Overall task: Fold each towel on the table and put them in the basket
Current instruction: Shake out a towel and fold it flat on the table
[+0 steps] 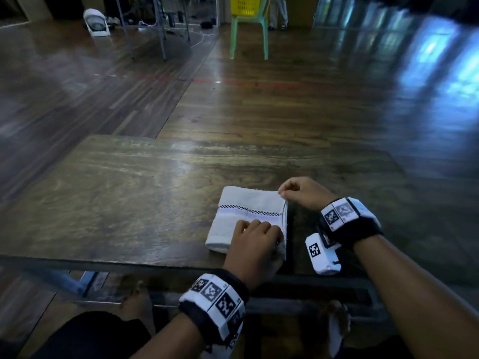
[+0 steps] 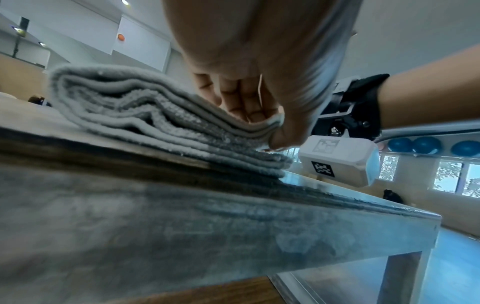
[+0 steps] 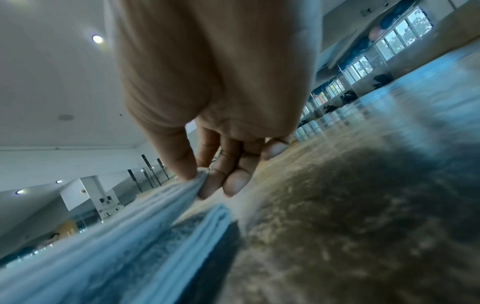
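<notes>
A white towel (image 1: 246, 216) with a checked stripe lies folded in several layers near the front right of the wooden table (image 1: 129, 198). My left hand (image 1: 256, 239) pinches the upper layers at the near right corner, thumb under and fingers on top; the left wrist view shows that hand (image 2: 275, 123) lifting the layers of the towel (image 2: 135, 111). My right hand (image 1: 298, 190) pinches the far right corner, and the right wrist view shows the right hand (image 3: 200, 181) with thumb and forefinger closed on the towel's (image 3: 130, 236) edge. A yellow basket (image 1: 245, 5) sits on a green chair far back.
The green chair (image 1: 250, 35) stands on the wooden floor well beyond the table. A white fan (image 1: 96, 23) and metal table legs (image 1: 160, 27) are at the back left. The table's front edge (image 1: 129, 265) runs just below my left hand.
</notes>
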A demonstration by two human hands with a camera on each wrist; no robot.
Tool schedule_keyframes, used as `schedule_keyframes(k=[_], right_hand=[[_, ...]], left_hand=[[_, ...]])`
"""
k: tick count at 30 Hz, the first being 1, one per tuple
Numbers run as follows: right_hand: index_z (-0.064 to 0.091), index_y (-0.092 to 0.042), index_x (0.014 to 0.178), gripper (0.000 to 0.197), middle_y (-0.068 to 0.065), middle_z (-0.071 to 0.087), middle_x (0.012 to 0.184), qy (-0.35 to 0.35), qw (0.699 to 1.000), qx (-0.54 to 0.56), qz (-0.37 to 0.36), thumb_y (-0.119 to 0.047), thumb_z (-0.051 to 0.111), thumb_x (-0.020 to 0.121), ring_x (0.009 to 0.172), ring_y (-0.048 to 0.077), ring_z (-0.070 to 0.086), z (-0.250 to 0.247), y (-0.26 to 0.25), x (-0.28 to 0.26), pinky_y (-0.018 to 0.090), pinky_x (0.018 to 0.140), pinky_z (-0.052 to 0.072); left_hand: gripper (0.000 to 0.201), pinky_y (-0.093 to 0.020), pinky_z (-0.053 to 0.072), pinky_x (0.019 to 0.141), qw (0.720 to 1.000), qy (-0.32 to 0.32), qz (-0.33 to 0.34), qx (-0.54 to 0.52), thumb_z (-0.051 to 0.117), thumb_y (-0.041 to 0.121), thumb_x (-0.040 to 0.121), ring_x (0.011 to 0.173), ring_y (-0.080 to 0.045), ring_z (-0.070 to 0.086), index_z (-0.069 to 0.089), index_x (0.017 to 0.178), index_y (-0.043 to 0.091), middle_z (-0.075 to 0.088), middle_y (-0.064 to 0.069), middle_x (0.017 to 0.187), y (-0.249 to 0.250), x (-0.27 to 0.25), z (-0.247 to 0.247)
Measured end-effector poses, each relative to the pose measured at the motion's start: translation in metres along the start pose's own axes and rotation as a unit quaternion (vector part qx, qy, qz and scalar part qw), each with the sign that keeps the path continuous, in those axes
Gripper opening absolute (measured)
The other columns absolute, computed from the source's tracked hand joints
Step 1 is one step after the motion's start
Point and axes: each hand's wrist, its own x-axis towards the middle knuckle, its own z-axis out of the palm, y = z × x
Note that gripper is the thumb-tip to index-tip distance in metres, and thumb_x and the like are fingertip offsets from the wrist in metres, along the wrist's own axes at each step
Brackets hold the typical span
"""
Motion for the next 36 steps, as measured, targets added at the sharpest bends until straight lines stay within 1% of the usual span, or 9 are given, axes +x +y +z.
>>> schedule_keyframes(k=[4,9,13,18,22,26,30,33,36], right_hand=[[0.061,-0.031,0.072,0.011,-0.014,0.065,0.082,0.004,0.996,-0.078,0.031,-0.027,0.066,0.081,0.094,0.015,0.061,0.006,0.010,0.000,0.046,0.098,0.042],[0.064,-0.026,0.092,0.012,-0.010,0.061,0.089,0.039,0.981,-0.189,0.008,-0.029,0.053,0.089,0.098,0.014,0.056,-0.007,-0.010,-0.016,0.046,0.104,0.024],[0.064,-0.024,0.101,0.020,-0.009,0.057,0.100,-0.013,0.969,-0.243,-0.033,-0.031,0.048,0.092,0.112,0.015,0.051,-0.003,-0.032,-0.053,0.044,0.102,0.025],[0.053,-0.026,0.123,0.037,-0.007,0.051,0.128,-0.091,0.938,-0.317,-0.109,-0.043,0.038,0.093,0.124,0.014,0.039,0.034,-0.046,-0.109,0.041,0.100,0.024],[0.054,-0.024,0.121,0.053,-0.007,0.057,0.120,-0.074,0.912,-0.377,-0.144,-0.052,0.023,0.089,0.113,0.018,0.049,0.057,-0.026,-0.130,0.044,0.092,0.032],[0.067,-0.027,0.092,0.047,-0.010,0.065,0.103,0.018,0.905,-0.410,-0.112,-0.048,0.025,0.086,0.100,0.018,0.059,0.043,-0.006,-0.126,0.041,0.081,0.033],[0.064,-0.033,0.105,0.048,-0.010,0.046,0.136,0.027,0.940,-0.334,-0.064,-0.047,0.022,0.089,0.129,0.013,0.036,0.020,0.010,-0.106,0.038,0.095,0.018],[0.059,-0.026,0.107,0.019,-0.008,0.052,0.127,0.040,0.962,-0.264,-0.054,-0.031,0.047,0.093,0.121,0.012,0.046,0.006,0.015,-0.090,0.039,0.101,0.030],[0.058,-0.021,0.112,0.023,-0.005,0.062,0.114,0.011,0.978,-0.209,-0.015,-0.022,0.057,0.089,0.104,0.015,0.059,0.000,0.012,-0.078,0.040,0.096,0.044]], left_hand=[[0.024,-0.032,0.034,0.073,0.998,-0.066,0.002,0.005,0.062,0.040,0.061,0.079,-0.019,0.057,0.056,0.080,0.025,0.061,0.007,0.079,0.001,0.005,-0.006],[0.030,-0.032,0.036,0.084,0.991,-0.076,-0.064,-0.088,0.049,0.049,0.069,0.095,-0.013,0.056,0.058,0.089,0.028,0.059,0.013,0.090,-0.025,0.022,-0.037],[0.030,-0.034,0.029,0.096,0.995,-0.080,-0.065,0.012,0.052,0.036,0.085,0.118,-0.014,0.048,0.057,0.114,0.027,0.057,0.009,0.124,-0.061,0.036,-0.044],[0.047,-0.039,0.019,0.110,0.976,-0.203,-0.024,0.069,0.038,0.037,0.095,0.142,-0.010,0.020,0.031,0.142,0.031,0.021,0.011,0.155,-0.080,0.045,-0.034],[0.052,-0.042,0.024,0.108,0.973,-0.216,-0.018,0.080,0.032,0.046,0.096,0.140,-0.015,0.024,0.024,0.145,0.032,0.026,0.009,0.154,-0.083,0.042,-0.028],[0.046,-0.040,0.031,0.095,0.967,-0.201,-0.015,0.154,0.033,0.057,0.090,0.114,-0.020,0.049,0.047,0.128,0.034,0.053,0.002,0.128,-0.073,0.040,-0.037],[0.034,-0.035,0.039,0.088,0.975,-0.192,-0.038,0.106,0.039,0.047,0.088,0.078,-0.016,0.057,0.063,0.086,0.023,0.066,0.003,0.090,-0.063,0.035,-0.043],[0.020,-0.034,0.037,0.089,0.986,-0.149,-0.045,0.058,0.048,0.038,0.089,0.096,-0.017,0.056,0.057,0.096,0.023,0.058,0.004,0.107,-0.068,0.032,-0.038],[0.025,-0.035,0.038,0.091,0.992,-0.121,-0.031,0.016,0.051,0.031,0.091,0.109,-0.016,0.053,0.055,0.115,0.024,0.053,0.007,0.123,-0.070,0.036,-0.030]])
